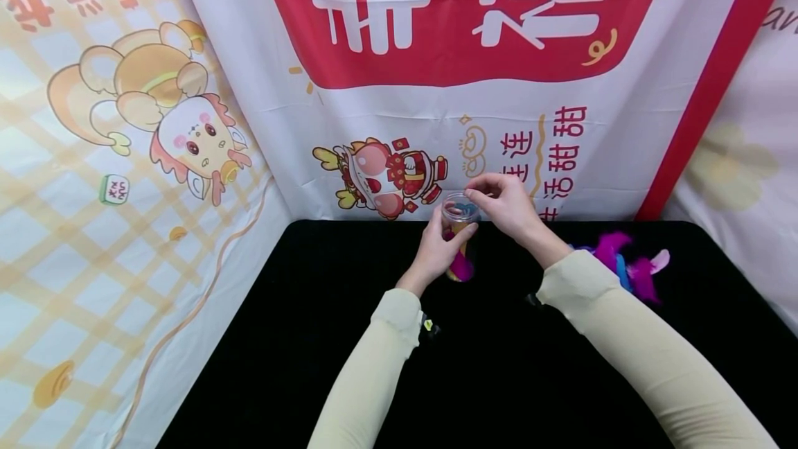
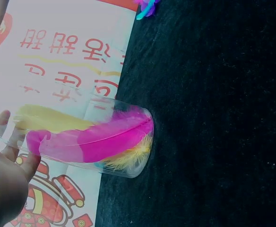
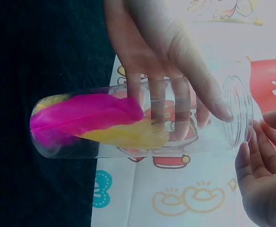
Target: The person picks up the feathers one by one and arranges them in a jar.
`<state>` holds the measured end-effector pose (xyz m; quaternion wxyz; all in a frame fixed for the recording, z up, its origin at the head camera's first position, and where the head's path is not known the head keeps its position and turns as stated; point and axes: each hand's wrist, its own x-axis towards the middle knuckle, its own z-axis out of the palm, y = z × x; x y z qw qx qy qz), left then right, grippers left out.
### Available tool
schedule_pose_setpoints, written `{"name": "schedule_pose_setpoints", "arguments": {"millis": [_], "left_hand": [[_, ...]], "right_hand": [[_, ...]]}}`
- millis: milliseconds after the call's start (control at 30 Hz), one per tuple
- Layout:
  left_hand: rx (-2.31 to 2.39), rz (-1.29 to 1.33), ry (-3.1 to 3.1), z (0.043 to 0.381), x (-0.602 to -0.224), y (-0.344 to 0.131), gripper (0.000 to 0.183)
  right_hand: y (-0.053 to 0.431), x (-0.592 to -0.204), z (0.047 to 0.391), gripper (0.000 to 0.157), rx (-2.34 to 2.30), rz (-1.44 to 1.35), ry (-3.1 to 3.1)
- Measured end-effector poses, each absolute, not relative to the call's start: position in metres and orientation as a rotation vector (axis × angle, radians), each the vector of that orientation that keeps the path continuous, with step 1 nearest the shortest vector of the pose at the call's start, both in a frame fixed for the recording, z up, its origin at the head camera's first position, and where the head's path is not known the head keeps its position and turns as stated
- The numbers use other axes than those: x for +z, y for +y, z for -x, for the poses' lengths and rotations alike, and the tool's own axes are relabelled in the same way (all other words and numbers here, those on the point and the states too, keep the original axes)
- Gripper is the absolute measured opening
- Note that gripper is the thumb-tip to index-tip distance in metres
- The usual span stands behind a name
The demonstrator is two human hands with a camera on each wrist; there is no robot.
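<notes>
A tall clear jar (image 1: 462, 212), with magenta and yellow feathers (image 3: 95, 116) inside, is between both hands near the back of the table. My left hand (image 1: 431, 248) grips it around its upper part, fingers behind and thumb in front. The left wrist view shows a long magenta feather (image 2: 100, 142) along the jar's wall, with yellow feathers (image 2: 57, 119) around it. At the jar's open mouth, the curled thumb and fingers of my right hand (image 1: 506, 205) pinch at the rim (image 3: 237, 111). No lid shows on the jar.
A loose heap of magenta, blue and pale pink feathers (image 1: 630, 265) lies on the black table (image 1: 486, 380) at the right, beyond my right forearm. Printed cloth (image 1: 386, 109) hangs behind the table's back edge, with another patterned cloth (image 1: 125, 227) along the left side.
</notes>
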<state>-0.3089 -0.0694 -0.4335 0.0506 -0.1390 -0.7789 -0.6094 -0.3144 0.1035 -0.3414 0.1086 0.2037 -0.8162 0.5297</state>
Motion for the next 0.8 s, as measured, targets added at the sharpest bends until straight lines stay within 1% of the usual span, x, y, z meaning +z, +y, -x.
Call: {"name": "schedule_pose_setpoints", "arguments": {"millis": [233,600,800], "left_hand": [[-1.863,0.436,-2.376,0.309,-0.434,-0.07,0.073],[-1.911,0.441,-2.359,0.307,-0.434,-0.072,0.064],[-1.902,0.447,-2.347,0.307,-0.435,-0.072,0.064]], "right_hand": [[0.104,-0.339,0.311,0.017,1.519,-0.626,-2.412],[0.109,-0.335,0.303,0.018,1.545,-0.695,-2.408],[0.118,-0.337,0.3,0.019,1.495,-0.691,-2.428]]}}
